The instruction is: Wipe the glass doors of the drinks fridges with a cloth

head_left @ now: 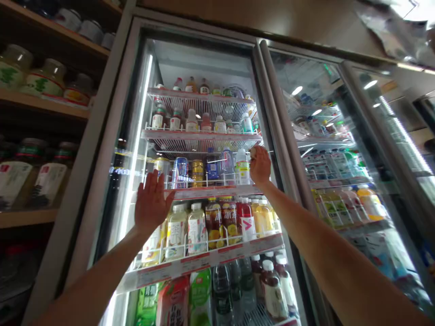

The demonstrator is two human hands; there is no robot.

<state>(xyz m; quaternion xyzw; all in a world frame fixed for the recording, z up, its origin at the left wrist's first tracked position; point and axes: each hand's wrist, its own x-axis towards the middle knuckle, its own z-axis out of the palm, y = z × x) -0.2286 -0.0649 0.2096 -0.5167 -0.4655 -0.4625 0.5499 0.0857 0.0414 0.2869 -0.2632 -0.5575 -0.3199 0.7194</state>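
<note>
I look up at a lit drinks fridge [204, 59] with wire shelves full of bottles and cans. My left hand [152, 201] is open, fingers spread flat, against the front of the fridge near the middle shelf's price rail [210, 192]. My right hand [260, 165] reaches to the right end of that shelf with fingers curled round a small pale thing I cannot make out, beside a white-labelled bottle [242, 166]. Cans [180, 172] stand between the two hands. Juice bottles [217, 222] fill the shelf below.
A second glass-door fridge [340, 181] stands to the right, door shut, with more drinks. Wooden shelves [41, 106] with jars and bottles run along the left. Bottles and cartons [200, 294] fill the lowest shelf in view.
</note>
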